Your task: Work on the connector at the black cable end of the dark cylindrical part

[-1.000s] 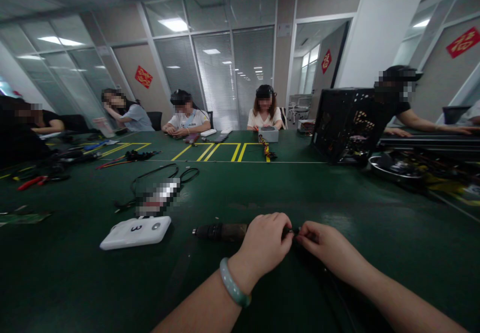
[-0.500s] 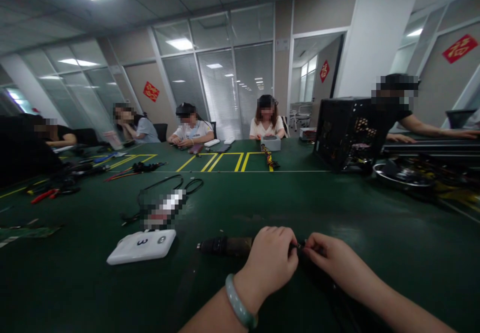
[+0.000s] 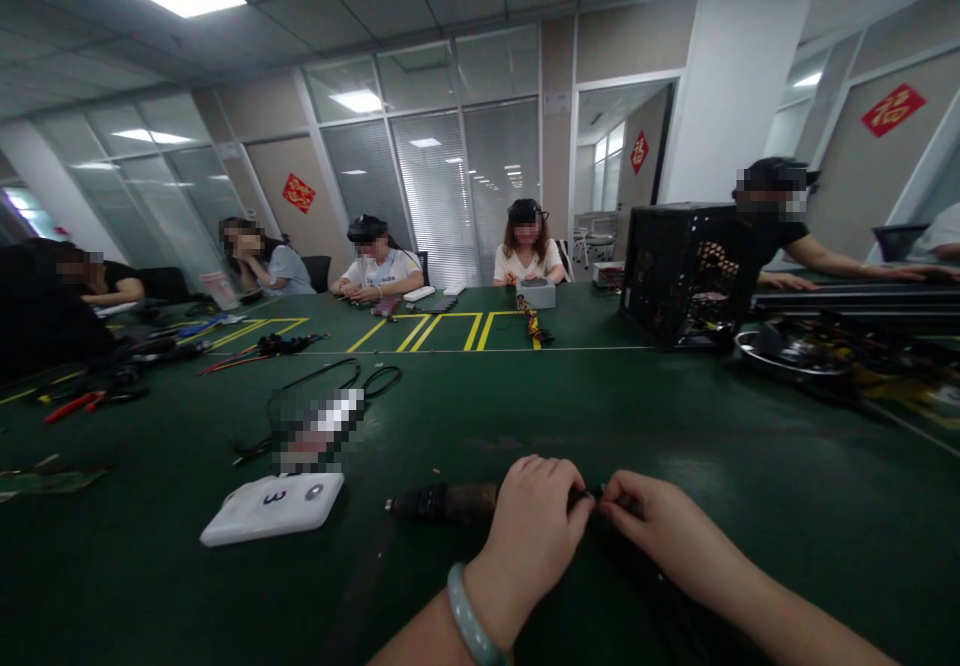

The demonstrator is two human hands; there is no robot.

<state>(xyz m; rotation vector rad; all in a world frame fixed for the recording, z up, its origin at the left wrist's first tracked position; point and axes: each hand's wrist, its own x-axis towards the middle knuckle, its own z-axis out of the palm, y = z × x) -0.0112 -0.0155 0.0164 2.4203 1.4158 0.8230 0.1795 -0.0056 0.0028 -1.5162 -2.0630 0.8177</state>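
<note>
A dark electric screwdriver (image 3: 442,504) lies on the green table (image 3: 247,606), its metal tip pointing left. My left hand (image 3: 540,516), with a pale green bangle on the wrist, is closed over the tool's rear end and hides it. Close beside it, my right hand (image 3: 649,511) is closed in a pinch, fingertips almost meeting those of the left. Between the two, a small dark piece with a glint shows, seemingly the end of a black cable (image 3: 664,586) that runs down under my right forearm. Its exact shape is hidden by the fingers.
A white power bank (image 3: 277,508) marked 3 and a black cord (image 3: 382,378) lie to the left. Red-handled pliers (image 3: 75,406) and cables are farther left. A black computer case (image 3: 679,276) and a metal bowl (image 3: 787,356) stand right. Several people sit around the table.
The camera view has tilted upward, so the scene sits lower in the picture. My hands stay pinched together at the screwdriver's rear end with only slight finger movement.
</note>
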